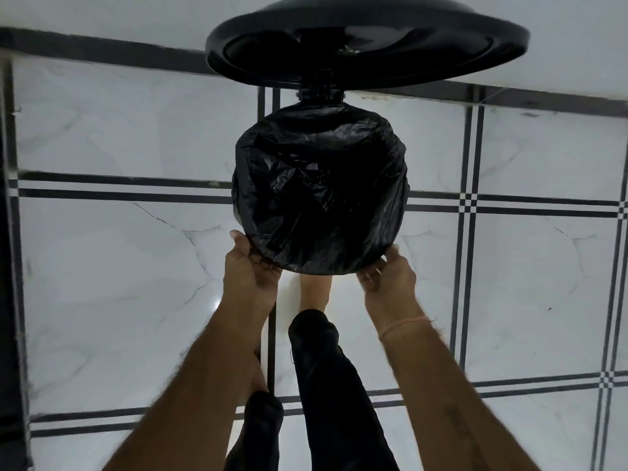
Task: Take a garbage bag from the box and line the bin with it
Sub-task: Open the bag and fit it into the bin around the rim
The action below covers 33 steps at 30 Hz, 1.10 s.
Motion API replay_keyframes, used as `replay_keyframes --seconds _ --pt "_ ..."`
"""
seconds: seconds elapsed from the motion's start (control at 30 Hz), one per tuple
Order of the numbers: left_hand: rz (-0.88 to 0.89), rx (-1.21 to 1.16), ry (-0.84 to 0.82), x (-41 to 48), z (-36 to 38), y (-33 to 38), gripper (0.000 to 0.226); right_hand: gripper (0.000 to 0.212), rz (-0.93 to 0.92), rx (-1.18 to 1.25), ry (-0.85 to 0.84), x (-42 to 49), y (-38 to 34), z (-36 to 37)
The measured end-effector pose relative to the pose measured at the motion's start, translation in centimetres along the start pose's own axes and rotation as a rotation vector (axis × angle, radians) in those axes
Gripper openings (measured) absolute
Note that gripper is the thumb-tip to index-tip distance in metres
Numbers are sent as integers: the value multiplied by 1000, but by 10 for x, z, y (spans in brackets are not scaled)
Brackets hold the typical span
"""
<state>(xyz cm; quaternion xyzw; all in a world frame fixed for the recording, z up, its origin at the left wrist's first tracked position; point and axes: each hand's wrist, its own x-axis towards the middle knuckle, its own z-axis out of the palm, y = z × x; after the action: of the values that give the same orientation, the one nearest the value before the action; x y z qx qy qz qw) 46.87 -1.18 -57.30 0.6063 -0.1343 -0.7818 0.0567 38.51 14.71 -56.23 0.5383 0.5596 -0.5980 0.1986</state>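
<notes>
I look down on a white marble-tiled floor (136, 283) crossed by dark lines. At twelve o'clock the bin's round black lid (367, 39) stands tipped open, and my foot (314, 294) is out toward the bin's base, perhaps on a pedal, though I cannot see one. Below the lid sits the bin (319, 98), its mouth fully draped by the black garbage bag (319, 188), which sags crumpled into the middle. The box is out of sight.

My left hand (249, 270) grips the bag's folded edge at seven o'clock on the rim, fingers curled under it. My right hand (387, 280) does the same at five o'clock, fingers pinching the plastic.

I judge this the lining step, nearly finished. Next I should pull the near edge down snug over the rim, then press the slack into the bin.
</notes>
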Motion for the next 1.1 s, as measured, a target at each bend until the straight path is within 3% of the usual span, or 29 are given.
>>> replay_keyframes --seconds 0.03,0.1,0.13,0.17,0.2,0.3,0.47,0.53,0.7,0.87,1.0,1.1 --pt "0 15 -12 0 0 1 41 25 -194 -172 46 1 -3 1" --pt "7 41 -39 3 -2 2 38 34 -810 -591 90 -2 -12 4" --pt "9 50 -49 5 -4 2 38 34 -1107 -742 7 -4 -18 11" --pt "10 58 -62 7 -6 1 39 31 -1280 -843 -135 -6 -26 23" --pt "11 68 -70 9 -8 1 41 28 -1332 -907 -291 -9 -34 41" --pt "12 73 -83 14 -12 0 43 30 -1285 -1215 -533 -2 -59 104" --pt "28 62 -103 19 -14 -3 40 34 -1002 -1763 -571 23 -82 179" --pt "29 62 -105 18 -13 -3 41 32 -973 -1789 -563 26 -80 183" --pt "8 17 -89 16 -14 -2 37 26 -1170 -1542 -539 12 -71 151" --pt "28 40 -101 16 -12 -3 37 48 -1073 -1737 -442 27 -91 142" --pt "13 40 -108 18 -14 -2 38 36 -1324 -1696 -475 8 -82 111" --pt "12 40 -110 19 -13 -2 39 36 -1464 -1943 -426 8 -71 73"
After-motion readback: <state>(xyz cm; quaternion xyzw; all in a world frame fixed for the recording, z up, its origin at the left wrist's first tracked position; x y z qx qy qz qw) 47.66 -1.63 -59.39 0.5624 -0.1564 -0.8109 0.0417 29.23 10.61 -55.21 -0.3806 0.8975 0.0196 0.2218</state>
